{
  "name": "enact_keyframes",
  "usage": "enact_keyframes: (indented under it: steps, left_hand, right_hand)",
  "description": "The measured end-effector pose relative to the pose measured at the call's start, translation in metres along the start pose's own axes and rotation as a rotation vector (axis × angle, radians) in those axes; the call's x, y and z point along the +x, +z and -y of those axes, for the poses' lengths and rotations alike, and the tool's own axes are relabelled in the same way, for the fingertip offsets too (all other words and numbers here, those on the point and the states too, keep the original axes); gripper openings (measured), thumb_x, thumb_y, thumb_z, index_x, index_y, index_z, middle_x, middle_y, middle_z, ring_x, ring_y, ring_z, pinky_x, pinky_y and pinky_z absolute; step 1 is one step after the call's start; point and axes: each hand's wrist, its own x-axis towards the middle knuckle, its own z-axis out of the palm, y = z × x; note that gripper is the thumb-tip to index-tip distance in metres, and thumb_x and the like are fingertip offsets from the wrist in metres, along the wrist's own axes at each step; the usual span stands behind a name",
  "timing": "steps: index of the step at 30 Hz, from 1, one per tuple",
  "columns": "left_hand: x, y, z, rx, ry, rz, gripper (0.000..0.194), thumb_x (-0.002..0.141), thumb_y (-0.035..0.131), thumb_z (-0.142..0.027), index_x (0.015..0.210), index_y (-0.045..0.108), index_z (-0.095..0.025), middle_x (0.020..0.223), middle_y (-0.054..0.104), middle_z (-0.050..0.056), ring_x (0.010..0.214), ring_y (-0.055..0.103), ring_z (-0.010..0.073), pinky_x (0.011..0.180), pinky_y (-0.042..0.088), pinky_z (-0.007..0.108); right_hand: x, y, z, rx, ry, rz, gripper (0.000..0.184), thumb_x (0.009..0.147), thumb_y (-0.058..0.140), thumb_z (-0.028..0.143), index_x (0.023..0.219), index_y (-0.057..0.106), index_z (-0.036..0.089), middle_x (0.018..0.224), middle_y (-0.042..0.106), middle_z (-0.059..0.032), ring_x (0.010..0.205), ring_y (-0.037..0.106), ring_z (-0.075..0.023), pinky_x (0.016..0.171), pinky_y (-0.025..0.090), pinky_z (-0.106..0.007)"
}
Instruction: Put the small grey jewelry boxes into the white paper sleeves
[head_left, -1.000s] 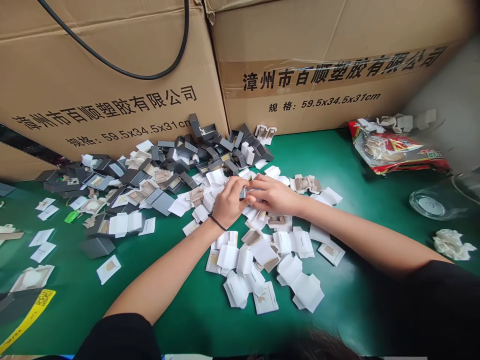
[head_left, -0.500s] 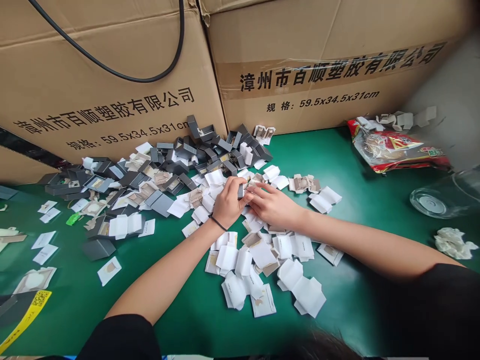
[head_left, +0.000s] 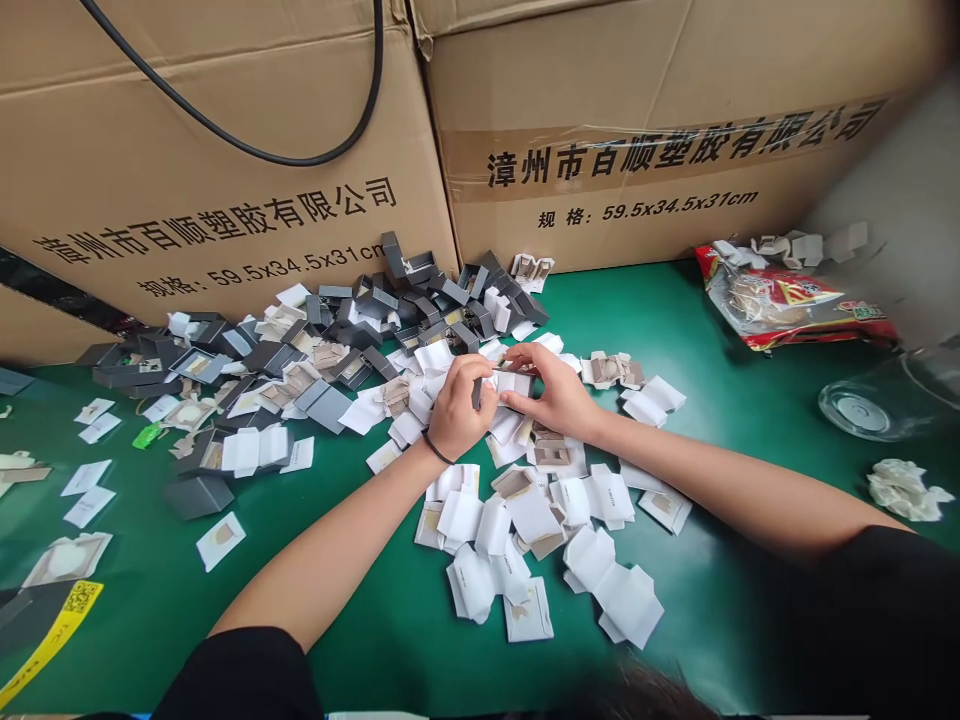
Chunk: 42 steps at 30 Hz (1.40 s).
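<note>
Head view: my left hand pinched a white card piece, my right hand half-open against it; loose cards and opened boxes lay nearby.

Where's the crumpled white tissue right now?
In the head view, the crumpled tissue lies on the green table at the far right, just nearer the person than the clear container.

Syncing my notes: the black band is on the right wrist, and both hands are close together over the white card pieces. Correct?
Not quite: the head view shows the black band on the left wrist. The left hand and right hand are close together over the white card pieces.
</note>
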Motion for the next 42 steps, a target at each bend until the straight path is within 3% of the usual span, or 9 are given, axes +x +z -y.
enact_keyframes:
  steps: [2, 6, 12, 20, 27, 34, 37, 39, 42]
  left_hand:
    - [-0.001, 0.0, 0.0003, 0.013, 0.006, -0.001, 0.027, 0.078, 0.047, 0.0, 0.099, 0.041, -0.014, 0.099, 0.052, 0.008, 0.099, 0.053, 0.015, 0.087, 0.048, 0.032]
    - [-0.0022, 0.0001, -0.0007, 0.077, -0.009, -0.016, 0.025, 0.078, 0.045, 0.0, 0.098, 0.041, -0.014, 0.097, 0.049, 0.008, 0.097, 0.052, 0.0155, 0.085, 0.049, 0.032]
    - [-0.0013, 0.0005, -0.0053, 0.133, 0.003, 0.007, 0.027, 0.077, 0.046, -0.001, 0.1, 0.04, -0.014, 0.097, 0.049, 0.008, 0.095, 0.05, 0.0169, 0.083, 0.049, 0.033]
    - [-0.0013, 0.0024, -0.0075, 0.201, -0.023, 0.067, 0.025, 0.078, 0.047, -0.003, 0.1, 0.041, -0.013, 0.098, 0.048, 0.01, 0.097, 0.049, 0.0185, 0.085, 0.048, 0.034]
    - [-0.0036, 0.0043, -0.0053, 0.19, 0.008, 0.096, 0.025, 0.078, 0.048, -0.005, 0.1, 0.04, -0.014, 0.098, 0.048, 0.009, 0.096, 0.049, 0.0186, 0.084, 0.048, 0.035]
    - [-0.0017, 0.0023, -0.0062, 0.117, -0.001, 0.023, 0.025, 0.08, 0.047, -0.004, 0.101, 0.04, -0.014, 0.097, 0.047, 0.008, 0.096, 0.049, 0.0173, 0.084, 0.048, 0.034]
    - [-0.0008, 0.0012, -0.0062, 0.09, 0.039, 0.013, 0.028, 0.077, 0.049, -0.001, 0.101, 0.04, -0.014, 0.097, 0.048, 0.009, 0.097, 0.049, 0.0175, 0.085, 0.048, 0.036]
    - [-0.0008, 0.0009, -0.0059, 0.074, 0.052, 0.016, 0.03, 0.076, 0.049, 0.0, 0.1, 0.04, -0.014, 0.097, 0.048, 0.009, 0.097, 0.049, 0.0178, 0.085, 0.048, 0.036]
    - [-0.0014, 0.0015, -0.0053, 0.058, 0.043, 0.044, 0.028, 0.078, 0.05, -0.002, 0.102, 0.041, -0.014, 0.099, 0.048, 0.009, 0.098, 0.048, 0.0183, 0.086, 0.048, 0.038]
  right_hand:
    - [-0.0003, 0.0005, -0.001, 0.01, 0.018, 0.061, 0.05, 0.078, 0.065, 0.031, 0.12, 0.044, 0.013, 0.104, 0.059, -0.0097, 0.089, 0.059, -0.0161, 0.077, 0.051, -0.028]
    - [-0.0004, 0.0023, -0.0045, -0.015, -0.09, 0.14, 0.052, 0.078, 0.065, 0.032, 0.122, 0.045, 0.013, 0.114, 0.057, -0.0104, 0.104, 0.056, -0.0195, 0.088, 0.048, -0.032]
    - [0.0024, 0.0048, 0.001, 0.051, 0.006, 0.139, 0.037, 0.079, 0.057, 0.019, 0.115, 0.052, 0.014, 0.108, 0.057, -0.0091, 0.102, 0.053, -0.0193, 0.088, 0.047, -0.034]
    - [0.0002, 0.0091, -0.0022, 0.043, 0.043, 0.131, 0.032, 0.08, 0.055, 0.019, 0.112, 0.054, 0.013, 0.106, 0.059, -0.0083, 0.099, 0.055, -0.0185, 0.087, 0.046, -0.033]
    - [0.0035, 0.0101, -0.0035, 0.108, 0.173, 0.089, 0.027, 0.076, 0.061, 0.023, 0.102, 0.06, 0.015, 0.102, 0.063, -0.0049, 0.094, 0.059, -0.0175, 0.084, 0.046, -0.031]
    - [0.0005, 0.0064, -0.005, 0.16, 0.121, 0.109, 0.037, 0.083, 0.055, 0.027, 0.118, 0.054, 0.014, 0.115, 0.059, -0.0081, 0.107, 0.055, -0.0182, 0.093, 0.045, -0.033]
    - [-0.0005, 0.0039, -0.0064, 0.181, 0.274, 0.164, 0.043, 0.087, 0.049, 0.033, 0.126, 0.05, 0.015, 0.117, 0.059, -0.0073, 0.082, 0.06, -0.0145, 0.073, 0.05, -0.029]
    - [-0.0003, 0.0027, -0.0068, 0.192, 0.338, 0.198, 0.041, 0.088, 0.048, 0.035, 0.124, 0.054, 0.016, 0.111, 0.062, -0.0049, 0.059, 0.052, -0.0089, 0.06, 0.047, -0.026]
    - [0.0009, 0.002, -0.0065, 0.221, 0.344, 0.175, 0.036, 0.087, 0.048, 0.031, 0.117, 0.06, 0.017, 0.112, 0.062, -0.0029, 0.056, 0.048, -0.0071, 0.059, 0.045, -0.025]
